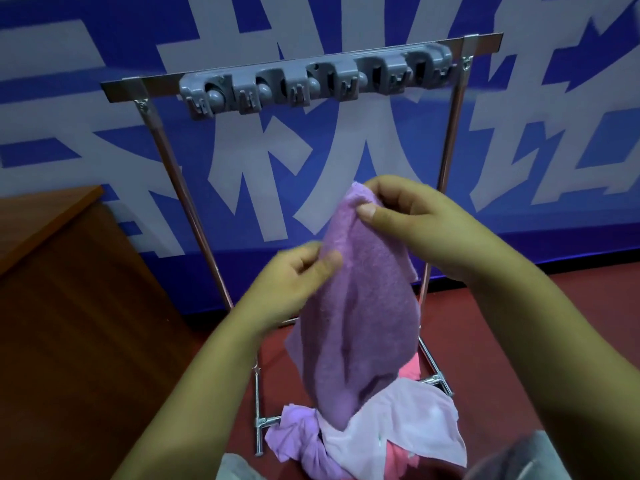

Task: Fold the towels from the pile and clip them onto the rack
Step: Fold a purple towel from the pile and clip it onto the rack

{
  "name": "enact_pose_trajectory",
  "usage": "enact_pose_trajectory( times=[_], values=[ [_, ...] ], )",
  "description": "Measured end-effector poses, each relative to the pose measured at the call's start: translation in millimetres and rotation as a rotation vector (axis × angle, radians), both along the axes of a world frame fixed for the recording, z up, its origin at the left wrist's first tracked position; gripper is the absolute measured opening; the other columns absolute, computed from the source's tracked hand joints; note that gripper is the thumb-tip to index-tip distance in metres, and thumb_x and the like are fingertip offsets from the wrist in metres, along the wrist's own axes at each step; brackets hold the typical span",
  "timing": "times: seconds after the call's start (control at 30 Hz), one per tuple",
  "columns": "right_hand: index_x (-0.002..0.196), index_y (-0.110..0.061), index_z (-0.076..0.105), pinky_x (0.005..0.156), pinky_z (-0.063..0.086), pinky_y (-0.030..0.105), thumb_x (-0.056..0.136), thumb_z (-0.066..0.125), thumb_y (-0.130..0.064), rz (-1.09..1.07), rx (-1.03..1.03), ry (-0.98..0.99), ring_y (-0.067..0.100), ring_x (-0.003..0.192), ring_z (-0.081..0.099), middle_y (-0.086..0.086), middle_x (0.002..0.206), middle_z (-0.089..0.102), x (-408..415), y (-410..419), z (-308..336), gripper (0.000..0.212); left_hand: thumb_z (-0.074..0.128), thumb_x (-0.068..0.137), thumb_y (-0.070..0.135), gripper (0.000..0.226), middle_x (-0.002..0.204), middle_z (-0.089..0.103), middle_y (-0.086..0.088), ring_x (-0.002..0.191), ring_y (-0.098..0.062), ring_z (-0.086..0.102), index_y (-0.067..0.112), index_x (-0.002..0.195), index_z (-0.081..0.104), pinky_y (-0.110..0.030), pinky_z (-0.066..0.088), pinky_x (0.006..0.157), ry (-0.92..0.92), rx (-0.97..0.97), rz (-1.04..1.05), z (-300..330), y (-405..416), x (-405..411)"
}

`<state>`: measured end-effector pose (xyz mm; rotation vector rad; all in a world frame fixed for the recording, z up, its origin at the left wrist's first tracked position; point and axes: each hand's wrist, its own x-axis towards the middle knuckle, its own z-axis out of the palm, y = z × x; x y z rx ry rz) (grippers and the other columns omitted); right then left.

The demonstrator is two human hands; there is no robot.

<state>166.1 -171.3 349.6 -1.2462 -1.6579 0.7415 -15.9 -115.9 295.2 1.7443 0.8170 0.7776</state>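
Observation:
A purple towel [363, 306] hangs in front of me, held up by both hands. My right hand [415, 223] pinches its top corner between thumb and fingers. My left hand [298, 275] grips the towel's left edge a little lower; it is blurred. Beneath it on the floor lies the pile of towels [381, 434], pale pink, lilac and a brighter pink one. The metal rack [166, 168] stands behind, and its top bar carries a grey clip strip [311, 84] with several clips, all without towels.
A brown wooden cabinet or table [69, 289] stands at the left, close to the rack's left post. A blue wall banner with large white characters [277, 168] is behind the rack. The floor [519, 341] is red. Grey trouser knees show at the bottom edge.

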Motion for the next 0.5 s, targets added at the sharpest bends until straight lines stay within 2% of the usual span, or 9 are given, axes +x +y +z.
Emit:
enact_pose_trajectory(
  times=[0.1,0.17,0.23,0.27,0.33,0.37,0.43,0.5],
  values=[
    [0.091,-0.031,0.062,0.084,0.048,0.039,0.087,0.051,-0.038,-0.002,0.049,0.093,0.015,0.088,0.058,-0.005,0.090,0.060,5.9,-0.7,5.4,0.014,0.076,0.075,0.033,0.029,0.090,0.073,0.004,0.084,-0.007,0.067,0.014,0.096,0.070,-0.025,0.054,0.081,0.255,-0.066,-0.121,-47.5,11.1,-18.6],
    [0.090,-0.033,0.060,0.082,0.048,0.035,0.090,0.049,-0.035,-0.005,0.083,0.154,0.013,0.087,0.059,-0.006,0.090,0.060,12.0,-2.6,10.0,0.011,0.078,0.067,0.038,0.035,0.092,0.073,0.002,0.085,-0.008,0.066,0.016,0.092,0.072,-0.030,0.053,0.086,0.360,-0.081,-0.171,-81.2,18.3,-28.1],
    [0.090,-0.031,0.059,0.077,0.047,0.029,0.094,0.047,-0.029,-0.005,0.115,0.181,0.009,0.083,0.058,-0.007,0.088,0.059,18.2,-4.3,14.4,0.013,0.077,0.070,0.036,0.027,0.104,0.071,0.003,0.097,-0.011,0.065,0.030,0.095,0.071,-0.031,0.050,0.094,0.451,-0.071,-0.207,-104.7,21.2,-29.2],
    [0.090,-0.031,0.059,0.074,0.046,0.025,0.093,0.047,-0.029,-0.001,0.129,0.182,0.007,0.080,0.057,-0.008,0.086,0.058,20.7,-4.8,16.2,0.013,0.077,0.071,0.035,0.030,0.113,0.066,0.005,0.107,-0.012,0.061,0.040,0.098,0.066,-0.027,0.046,0.099,0.496,-0.049,-0.224,-112.1,21.8,-27.0],
    [0.090,-0.031,0.058,0.066,0.045,0.016,0.094,0.046,-0.027,0.021,0.145,0.186,0.002,0.073,0.056,-0.011,0.081,0.058,23.3,-6.3,20.0,0.014,0.076,0.067,0.041,0.043,0.135,0.047,0.005,0.127,-0.007,0.043,0.057,0.102,0.056,-0.019,0.032,0.109,0.522,0.034,-0.237,-120.5,23.6,-18.6],
    [0.090,-0.030,0.058,0.062,0.044,0.013,0.096,0.045,-0.024,0.036,0.147,0.187,0.000,0.070,0.055,-0.012,0.080,0.057,24.3,-7.3,21.6,0.016,0.076,0.067,0.038,0.048,0.142,0.035,0.005,0.133,-0.004,0.033,0.058,0.105,0.055,-0.017,0.025,0.111,0.513,0.056,-0.246,-123.5,25.4,-12.6],
    [0.092,-0.028,0.057,0.061,0.044,0.012,0.097,0.043,-0.022,0.059,0.150,0.184,-0.001,0.070,0.055,-0.012,0.080,0.056,26.4,-8.7,24.1,0.017,0.074,0.072,0.018,0.051,0.143,0.030,0.009,0.134,0.001,0.028,0.042,0.115,0.060,-0.012,0.022,0.109,0.513,0.055,-0.305,-122.7,27.6,-0.8],
    [0.094,-0.029,0.058,0.064,0.045,0.014,0.096,0.044,-0.025,0.057,0.157,0.187,0.002,0.073,0.056,-0.011,0.083,0.057,28.9,-8.5,26.1,0.014,0.068,0.069,0.010,0.046,0.127,0.047,0.008,0.116,-0.002,0.044,0.025,0.113,0.065,-0.015,0.034,0.102,0.560,0.003,-0.392,-119.3,23.9,10.9]
  ],
)
